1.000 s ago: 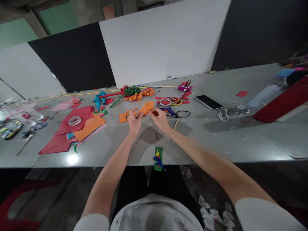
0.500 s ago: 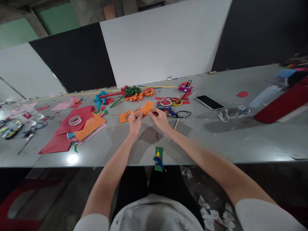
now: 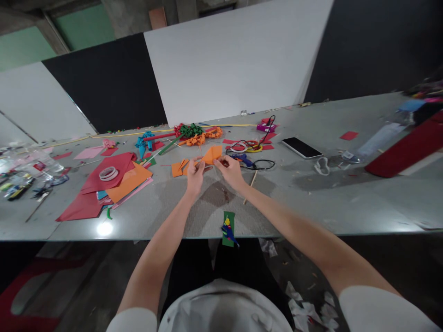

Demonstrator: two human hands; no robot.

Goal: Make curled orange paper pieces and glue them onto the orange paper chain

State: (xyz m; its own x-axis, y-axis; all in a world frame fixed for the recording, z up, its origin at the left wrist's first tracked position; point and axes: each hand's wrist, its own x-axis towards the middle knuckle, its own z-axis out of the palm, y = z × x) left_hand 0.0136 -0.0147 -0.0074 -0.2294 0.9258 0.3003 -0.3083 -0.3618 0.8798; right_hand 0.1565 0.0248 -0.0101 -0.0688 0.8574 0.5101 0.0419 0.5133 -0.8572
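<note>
A folded piece of orange paper [image 3: 212, 155] is held up between both hands over the middle of the table. My left hand [image 3: 195, 175] pinches its near left side, with the fingertips partly hidden. On the right edge, my right hand [image 3: 230, 169] grips the same paper between thumb and fingers. More orange paper pieces [image 3: 177, 169] lie just left of my left hand. Beyond the right hand is a blue glue gun [image 3: 244, 159] with a black cord. A thin wooden stick [image 3: 250, 186] rests by my right wrist.
To the left lie red paper sheets [image 3: 90, 184] with a tape roll [image 3: 108, 173] on top. Paper flowers [image 3: 189, 131] sit at the back. On the right are a phone [image 3: 302, 147], a plastic bottle [image 3: 380, 136] and a red object [image 3: 404, 147]. A green strip [image 3: 228, 230] overlaps the front edge.
Both hands stay nearly in place, still holding the folded orange paper. The paper and fingers have shifted very slightly.
</note>
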